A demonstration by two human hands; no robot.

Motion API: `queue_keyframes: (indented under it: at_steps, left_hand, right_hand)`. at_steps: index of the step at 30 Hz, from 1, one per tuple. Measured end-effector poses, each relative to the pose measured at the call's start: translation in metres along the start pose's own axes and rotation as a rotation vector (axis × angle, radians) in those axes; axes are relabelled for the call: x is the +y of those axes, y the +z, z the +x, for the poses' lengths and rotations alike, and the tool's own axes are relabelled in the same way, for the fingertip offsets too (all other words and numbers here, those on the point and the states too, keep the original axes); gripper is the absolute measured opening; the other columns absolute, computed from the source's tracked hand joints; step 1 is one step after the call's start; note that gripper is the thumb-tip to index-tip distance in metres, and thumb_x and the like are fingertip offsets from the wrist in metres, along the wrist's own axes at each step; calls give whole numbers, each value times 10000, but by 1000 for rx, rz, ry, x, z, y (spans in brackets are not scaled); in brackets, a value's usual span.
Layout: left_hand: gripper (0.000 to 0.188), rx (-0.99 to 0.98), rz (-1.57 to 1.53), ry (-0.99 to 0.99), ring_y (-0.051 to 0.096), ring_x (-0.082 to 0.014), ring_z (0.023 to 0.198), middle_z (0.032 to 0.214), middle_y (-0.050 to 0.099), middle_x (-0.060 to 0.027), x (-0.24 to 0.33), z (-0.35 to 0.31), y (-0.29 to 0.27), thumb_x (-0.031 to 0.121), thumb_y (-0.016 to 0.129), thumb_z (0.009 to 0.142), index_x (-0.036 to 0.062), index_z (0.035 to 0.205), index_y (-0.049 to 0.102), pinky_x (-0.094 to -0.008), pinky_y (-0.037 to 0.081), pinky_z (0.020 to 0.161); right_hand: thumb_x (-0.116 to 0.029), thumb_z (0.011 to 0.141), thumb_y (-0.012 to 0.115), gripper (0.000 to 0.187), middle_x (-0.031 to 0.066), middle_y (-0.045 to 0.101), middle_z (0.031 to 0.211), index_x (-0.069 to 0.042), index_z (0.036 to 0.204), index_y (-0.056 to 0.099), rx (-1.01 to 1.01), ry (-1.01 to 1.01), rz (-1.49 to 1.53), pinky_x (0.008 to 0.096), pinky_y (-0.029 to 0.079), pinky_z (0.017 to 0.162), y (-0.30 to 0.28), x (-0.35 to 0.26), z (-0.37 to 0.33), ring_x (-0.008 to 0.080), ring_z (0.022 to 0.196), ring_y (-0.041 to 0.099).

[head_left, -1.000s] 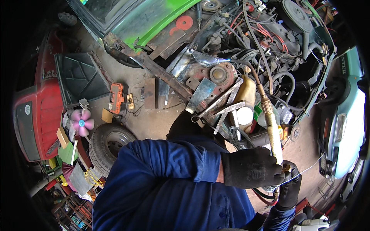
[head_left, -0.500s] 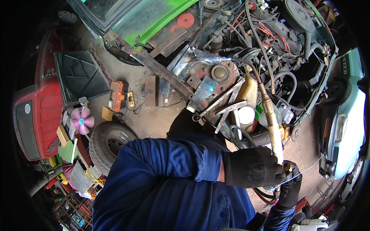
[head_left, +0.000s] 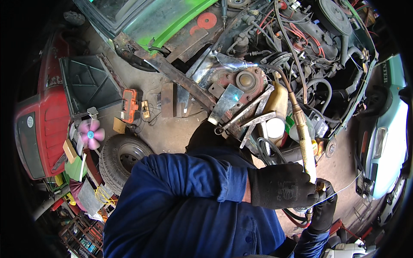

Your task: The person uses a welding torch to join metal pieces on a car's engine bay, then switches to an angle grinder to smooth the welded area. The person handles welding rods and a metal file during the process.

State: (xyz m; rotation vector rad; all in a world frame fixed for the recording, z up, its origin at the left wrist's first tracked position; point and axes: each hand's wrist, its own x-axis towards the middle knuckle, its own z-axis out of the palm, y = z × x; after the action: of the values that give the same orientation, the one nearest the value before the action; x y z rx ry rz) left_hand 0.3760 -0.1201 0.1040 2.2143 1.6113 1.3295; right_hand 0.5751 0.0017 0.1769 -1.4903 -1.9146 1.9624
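Observation:
A gas welding torch [head_left: 305,146], with a pale worn handle and curved copper-coloured neck, rises from my gloved hands toward the engine bay. A small bright flame [head_left: 257,65] shows at its tip, beside bare shiny sheet metal [head_left: 230,62]. My left hand [head_left: 284,187], in a black glove, is closed around the handle's lower end. My right hand [head_left: 325,208], also gloved, curls its fingers at the brass valve [head_left: 320,187] below it. A thin wire [head_left: 344,188] crosses the right glove; which hand holds it is unclear. Part of the fingers is hidden.
Under the torch lie a wrench [head_left: 236,118], metal brackets [head_left: 258,119] and a yellowish plastic bottle [head_left: 277,103]. Hoses [head_left: 294,220] hang below my hands. A wheel [head_left: 124,161], a pink fan [head_left: 91,134] and an orange case [head_left: 129,105] stand left. A pale car [head_left: 389,137] is at right.
Almost nothing differs. Both hands and the torch stay in place, and the whole view has shifted very slightly.

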Motion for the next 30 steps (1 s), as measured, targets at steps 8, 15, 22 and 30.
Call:
queue_keyframes:
  at_steps: [8,15,22,30]
  left_hand:
    - [238,32,-18,8,729,-201,881,971,682,-10,-4,-1,0,186,670,905,160,1142,681,-398,598,732]
    - [430,-22,-195,-50,742,-239,845,930,689,-65,-17,1,-21,221,707,914,116,1327,649,-423,597,708]
    - [613,131,-563,-654,770,-200,912,1041,782,-128,-50,-68,-127,304,772,1033,19,1540,579,-369,620,817]
    - [375,545,-287,-1110,689,-123,885,1062,740,-107,-85,-135,-162,115,647,1069,-19,1419,660,-285,551,767]
  right_hand:
    - [-370,1073,712,401,14,713,1032,-4,1232,683,-1,6,-37,255,536,807,-4,2,1,86,898,651]
    - [-520,1025,737,556,24,723,973,5,1204,700,68,-41,-138,265,521,725,1,-7,4,83,832,647]
    - [-566,1035,709,631,95,742,855,25,1248,654,76,-29,-84,228,498,531,-3,-35,20,120,651,689]
    - [-564,1034,712,656,86,726,870,50,1254,651,71,-51,-125,262,548,616,2,-49,54,152,715,714]
